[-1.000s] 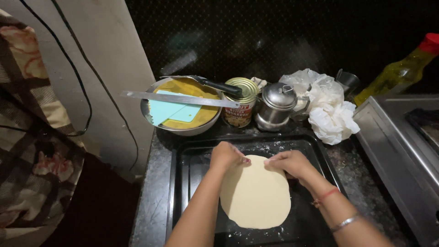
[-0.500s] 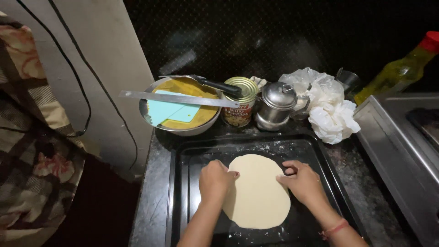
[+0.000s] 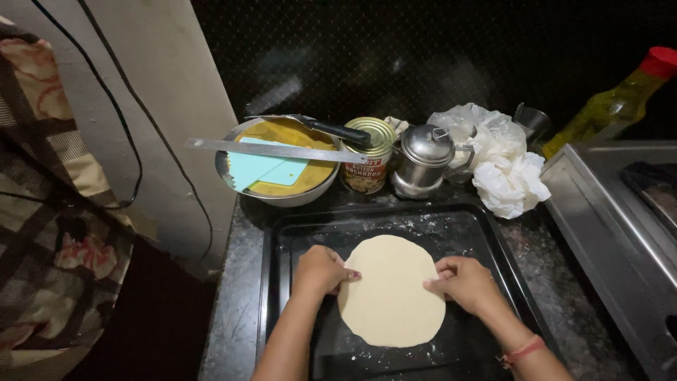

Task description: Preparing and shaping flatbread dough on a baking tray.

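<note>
Round, pale disc of flattened dough (image 3: 392, 291) lying flat in the middle of a black baking tray (image 3: 282, 240), floured specks scattered around it on the tray floor. Left hand (image 3: 321, 270) at the disc's left edge, fingers curled in and pinching the rim of the dough; right hand (image 3: 464, 282) at the right edge, fingers likewise bent and gripping the rim, a red thread bracelet (image 3: 525, 348) on that wrist. Tray resting on a dark speckled countertop (image 3: 236, 310), its far rim close to a row of kitchen things. Behind the tray on the left, a steel bowl (image 3: 282, 194) with yellow batter or oil inside and a turquoise plastic scraper (image 3: 262, 169) lying in it; across the bowl's top, a long flat metal blade (image 3: 275, 149), and behind that a knife with a black handle (image 3: 335, 130) reaching over to the neighbouring tin can (image 3: 368, 166). Just right of the can, a small steel lidded pot (image 3: 425, 161). Further right, a crumpled white plastic bag (image 3: 504, 166), touching the tray's far right corner or nearly so; cannot tell which. Beyond it, a small steel cup (image 3: 532, 122) and a tilted bottle of yellow oil with a red cap (image 3: 613, 106). At the right edge, a stainless steel appliance top (image 3: 620, 226). On the left, a cream wall with black cables (image 3: 120, 106) and patterned fabric (image 3: 49, 233).
</note>
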